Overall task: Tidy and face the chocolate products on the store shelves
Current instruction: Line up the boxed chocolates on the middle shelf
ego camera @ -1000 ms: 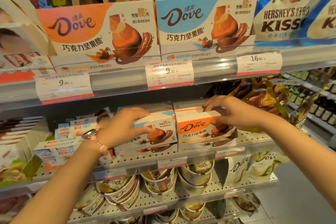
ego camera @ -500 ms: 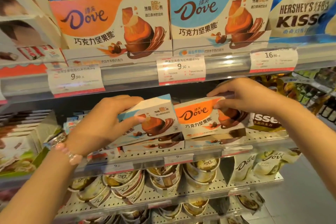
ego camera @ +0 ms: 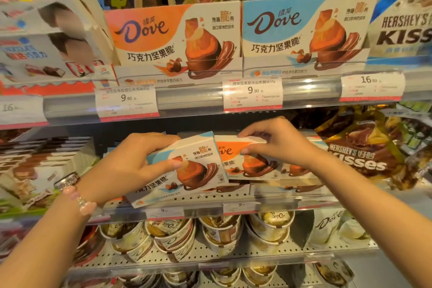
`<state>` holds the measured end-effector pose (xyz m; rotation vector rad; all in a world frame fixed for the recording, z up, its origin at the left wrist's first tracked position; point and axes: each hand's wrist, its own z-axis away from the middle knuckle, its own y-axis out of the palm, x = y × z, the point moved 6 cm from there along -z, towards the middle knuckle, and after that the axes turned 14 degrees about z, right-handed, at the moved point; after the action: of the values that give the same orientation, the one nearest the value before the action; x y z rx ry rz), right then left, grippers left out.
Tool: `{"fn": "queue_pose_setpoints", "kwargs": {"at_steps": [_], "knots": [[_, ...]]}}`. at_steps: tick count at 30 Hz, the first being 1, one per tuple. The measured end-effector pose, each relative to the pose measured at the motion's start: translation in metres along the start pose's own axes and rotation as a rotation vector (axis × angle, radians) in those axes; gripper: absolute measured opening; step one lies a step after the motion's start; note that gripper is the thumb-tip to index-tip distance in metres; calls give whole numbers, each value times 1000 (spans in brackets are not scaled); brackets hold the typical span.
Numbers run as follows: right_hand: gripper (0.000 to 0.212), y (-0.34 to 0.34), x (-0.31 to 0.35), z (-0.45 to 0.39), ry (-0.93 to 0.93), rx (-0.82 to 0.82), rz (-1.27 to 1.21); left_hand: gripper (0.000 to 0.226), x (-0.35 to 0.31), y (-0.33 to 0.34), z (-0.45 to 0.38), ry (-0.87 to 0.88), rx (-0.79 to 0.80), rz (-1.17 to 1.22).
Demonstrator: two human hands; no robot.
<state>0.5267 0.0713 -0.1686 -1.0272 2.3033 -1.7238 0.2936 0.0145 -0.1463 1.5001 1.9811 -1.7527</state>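
Note:
My left hand (ego camera: 131,161) grips a blue-and-white Dove box (ego camera: 187,170), tilted and lifted off the middle shelf (ego camera: 275,203), its front facing me. My right hand (ego camera: 275,145) pinches the top edge of an orange Dove box (ego camera: 236,161) just right of it, partly hidden behind the blue box. More Dove boxes lie flat beneath both. On the shelf above stand two large Dove display boxes, an orange display box (ego camera: 173,42) and a blue display box (ego camera: 304,33), facing forward.
Hershey's Kisses bags (ego camera: 364,154) hang at the right of the middle shelf, a large Hershey's Kisses pack (ego camera: 404,28) above them. Kinder boxes (ego camera: 44,54) fill the upper left. Dove tubs (ego camera: 222,234) and pouches line the lower shelf. Price tags (ego camera: 252,93) run along the rails.
Both hands have lifted their boxes a little higher and drawn them together; the blue box now overlaps the left part of the orange one. The view has moved closer.

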Motion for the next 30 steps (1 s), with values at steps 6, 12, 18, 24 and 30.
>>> {"fn": "queue_pose_setpoints", "kwargs": {"at_steps": [6, 12, 18, 24, 30], "knots": [[36, 19, 30, -14, -126, -93, 5, 33, 3, -9, 9, -41, -32, 11], [31, 41, 46, -20, -239, -77, 215, 28, 1, -7, 14, -80, -5, 18], [31, 58, 43, -22, -202, -39, 227, 21, 7, -2, 16, -104, 27, -39], [30, 62, 38, -23, -215, -55, 209, 38, 7, 2, 15, -143, 19, -38], [28, 68, 30, -16, -221, -68, 163, 57, 12, 9, 13, -169, 102, -22]]}}
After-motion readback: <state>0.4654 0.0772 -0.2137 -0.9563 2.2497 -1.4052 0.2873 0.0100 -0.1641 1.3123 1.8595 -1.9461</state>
